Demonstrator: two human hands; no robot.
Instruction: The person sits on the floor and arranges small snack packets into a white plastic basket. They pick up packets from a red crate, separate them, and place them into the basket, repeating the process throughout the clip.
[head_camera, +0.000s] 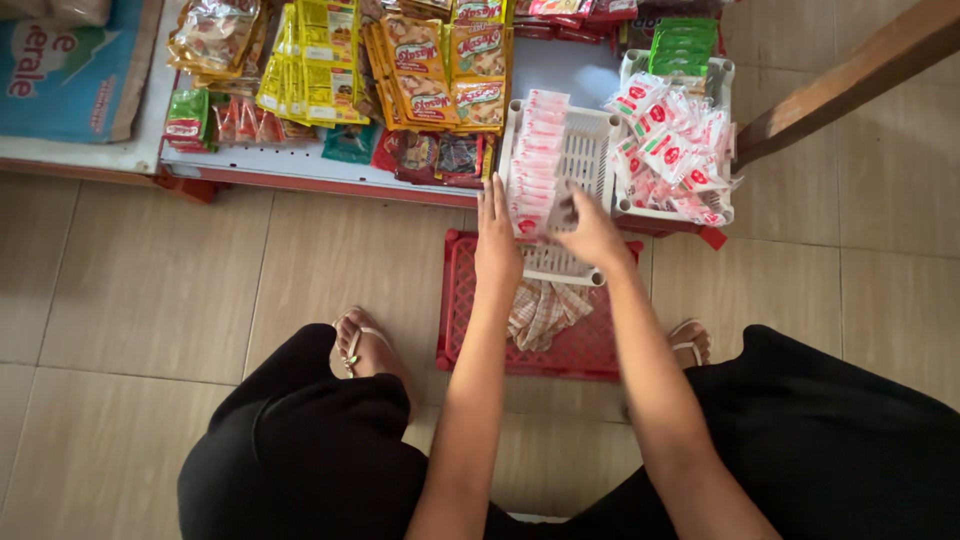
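A seated person leans over a low shop shelf (300, 168), both bare arms stretched toward a white slotted plastic basket (590, 150) at the shelf's front edge. The left hand (497, 240) lies flat, fingers straight and together, pressed against the near left side of a row of small pink-and-white sachets (537, 160) standing on edge along the basket's left wall. The right hand (592, 232) curls at the basket's near end, fingers bent around the last sachets in that row; how firmly it grips them cannot be told, since the fingertips are hidden behind the packets.

Just beside this basket, to the right, a second white basket (722, 75) holds a loose heap of white sachets with red marks (672, 150), and a stack of green packets (682, 45) lies at its far end. Strips of yellow packets (315, 60) and orange-and-red packets (445, 70) hang or lie further left on the shelf, with small red-and-green packets (190, 115) near its left corner.

On the tiled floor (150, 290) below the basket sits a red plastic crate (580, 350) with a checked cloth (545, 310) lying on it. The person's sandalled feet (362, 340) rest on either side of the crate, knees in black fabric spread wide. A wooden rail (850, 75) slants across the upper right.
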